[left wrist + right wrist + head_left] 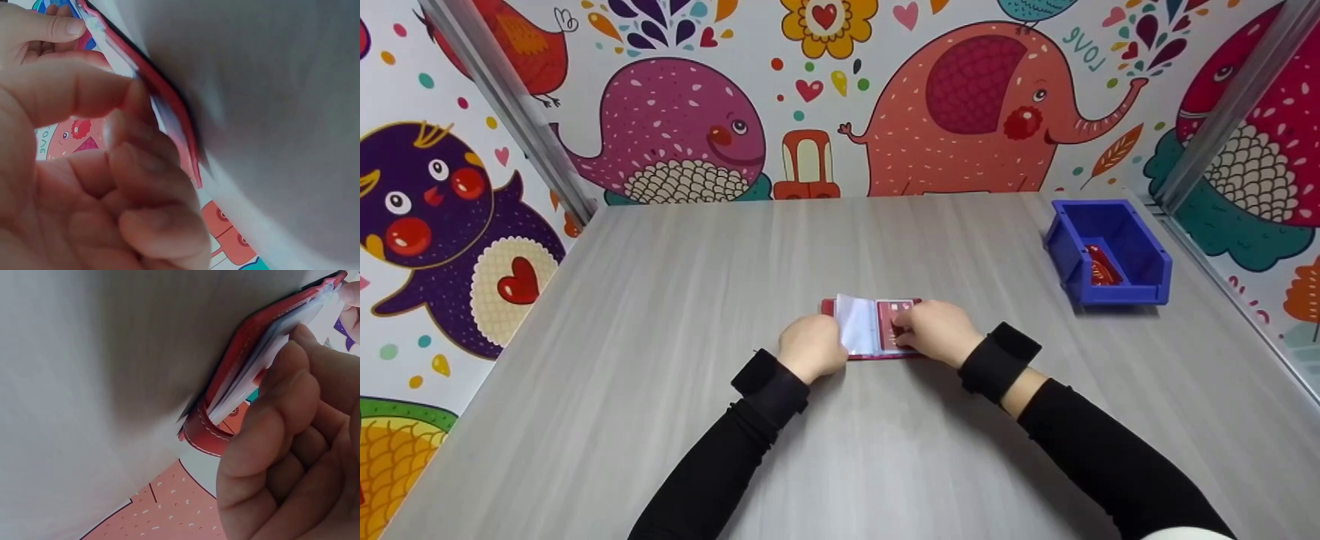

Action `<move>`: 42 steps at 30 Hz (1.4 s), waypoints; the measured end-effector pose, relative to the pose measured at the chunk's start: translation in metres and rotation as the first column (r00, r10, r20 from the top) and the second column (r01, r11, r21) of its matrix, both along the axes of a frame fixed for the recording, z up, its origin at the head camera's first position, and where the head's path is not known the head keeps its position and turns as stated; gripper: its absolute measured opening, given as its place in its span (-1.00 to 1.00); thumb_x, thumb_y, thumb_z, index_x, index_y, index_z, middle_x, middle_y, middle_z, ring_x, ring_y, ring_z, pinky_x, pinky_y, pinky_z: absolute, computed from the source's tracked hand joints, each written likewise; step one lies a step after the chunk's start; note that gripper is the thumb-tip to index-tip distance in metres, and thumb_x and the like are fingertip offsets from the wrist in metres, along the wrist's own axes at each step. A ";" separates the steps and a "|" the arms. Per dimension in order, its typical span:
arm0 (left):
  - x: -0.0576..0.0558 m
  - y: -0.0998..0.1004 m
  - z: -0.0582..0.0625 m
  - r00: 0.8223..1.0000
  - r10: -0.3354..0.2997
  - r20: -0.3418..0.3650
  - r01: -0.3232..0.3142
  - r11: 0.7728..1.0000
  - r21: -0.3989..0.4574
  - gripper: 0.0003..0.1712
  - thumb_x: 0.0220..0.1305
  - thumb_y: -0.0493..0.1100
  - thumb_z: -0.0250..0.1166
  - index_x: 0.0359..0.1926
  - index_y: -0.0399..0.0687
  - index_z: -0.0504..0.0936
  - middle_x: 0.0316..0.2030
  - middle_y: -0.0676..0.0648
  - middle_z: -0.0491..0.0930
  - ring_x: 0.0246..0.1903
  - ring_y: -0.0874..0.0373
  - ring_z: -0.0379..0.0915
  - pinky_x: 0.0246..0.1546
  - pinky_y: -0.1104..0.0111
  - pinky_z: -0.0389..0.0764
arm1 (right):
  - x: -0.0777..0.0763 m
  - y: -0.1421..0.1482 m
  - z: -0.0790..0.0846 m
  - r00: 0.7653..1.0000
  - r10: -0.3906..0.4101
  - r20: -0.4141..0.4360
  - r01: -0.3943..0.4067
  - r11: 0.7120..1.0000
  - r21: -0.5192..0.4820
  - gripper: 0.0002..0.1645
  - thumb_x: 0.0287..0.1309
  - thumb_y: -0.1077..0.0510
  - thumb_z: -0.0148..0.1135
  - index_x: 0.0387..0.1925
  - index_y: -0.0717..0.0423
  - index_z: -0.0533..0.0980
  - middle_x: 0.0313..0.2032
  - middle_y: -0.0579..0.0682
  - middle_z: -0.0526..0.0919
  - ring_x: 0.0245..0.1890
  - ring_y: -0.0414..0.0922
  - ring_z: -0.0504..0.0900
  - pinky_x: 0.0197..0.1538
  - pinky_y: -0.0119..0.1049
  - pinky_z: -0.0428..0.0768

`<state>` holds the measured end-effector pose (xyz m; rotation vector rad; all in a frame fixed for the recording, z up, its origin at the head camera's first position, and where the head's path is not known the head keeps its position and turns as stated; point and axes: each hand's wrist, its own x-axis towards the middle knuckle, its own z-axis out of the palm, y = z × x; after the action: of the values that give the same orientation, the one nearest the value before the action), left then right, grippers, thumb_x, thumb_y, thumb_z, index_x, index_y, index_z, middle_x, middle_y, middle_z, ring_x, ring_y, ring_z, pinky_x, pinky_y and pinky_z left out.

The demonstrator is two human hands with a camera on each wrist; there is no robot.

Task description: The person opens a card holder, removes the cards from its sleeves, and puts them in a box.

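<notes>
A red card holder [829,307] lies open on the table, with clear plastic sleeves [856,327] inside. My left hand [813,348] pinches the left side of the holder by its sleeve edge, thumb against curled fingers. On the right-hand page is a red card [886,336], its right part hidden by my right hand [946,331], whose thumb and fingertips pinch at it. In the right wrist view, a stitched red strap [203,433] curves out from the holder's cover, below the stacked sleeves.
A blue bin [1125,295] stands at the back right of the table [660,315], with a shiny red item [1102,267] in it. Walls with cartoon animal prints [682,112] border the back and sides.
</notes>
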<state>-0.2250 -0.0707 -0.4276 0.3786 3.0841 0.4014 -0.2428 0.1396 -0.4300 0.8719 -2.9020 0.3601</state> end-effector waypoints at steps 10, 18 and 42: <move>-0.001 0.000 0.003 1.000 0.028 0.011 -0.028 1.000 0.002 -0.81 -0.02 -0.26 0.33 -0.64 -0.10 0.50 -0.53 -0.10 0.58 -0.47 -0.02 0.55 -0.52 0.08 0.55 | -0.001 0.001 -0.001 1.000 0.005 -0.002 -0.005 1.000 -0.004 -0.73 0.03 0.18 0.46 -0.60 0.04 0.50 -0.62 -0.06 0.51 -0.58 -0.06 0.42 -0.47 -0.02 0.50; 0.000 -0.001 0.005 1.000 0.014 -0.024 -0.014 1.000 0.002 -0.90 0.02 -0.26 0.37 -0.51 -0.20 0.61 -0.47 -0.15 0.64 -0.41 -0.09 0.60 -0.47 0.06 0.58 | -0.001 0.000 -0.002 1.000 0.001 -0.006 0.000 1.000 0.002 -0.76 0.03 0.19 0.45 -0.58 0.04 0.51 -0.62 -0.05 0.53 -0.58 -0.06 0.42 -0.48 -0.03 0.49; -0.004 0.001 0.001 1.000 0.011 -0.014 -0.011 1.000 0.011 -0.92 0.04 -0.35 0.28 -0.54 -0.19 0.60 -0.46 -0.16 0.64 -0.39 -0.11 0.61 -0.44 0.06 0.59 | -0.005 0.006 0.002 0.999 -0.043 0.020 0.044 0.998 -0.053 -0.83 0.08 0.15 0.46 -0.24 0.06 0.73 -0.42 -0.02 0.69 -0.48 -0.09 0.51 -0.37 -0.11 0.54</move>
<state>-0.2292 -0.0698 -0.4262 0.3660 3.1000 0.4186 -0.2474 0.1453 -0.4282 0.8004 -2.9089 0.4422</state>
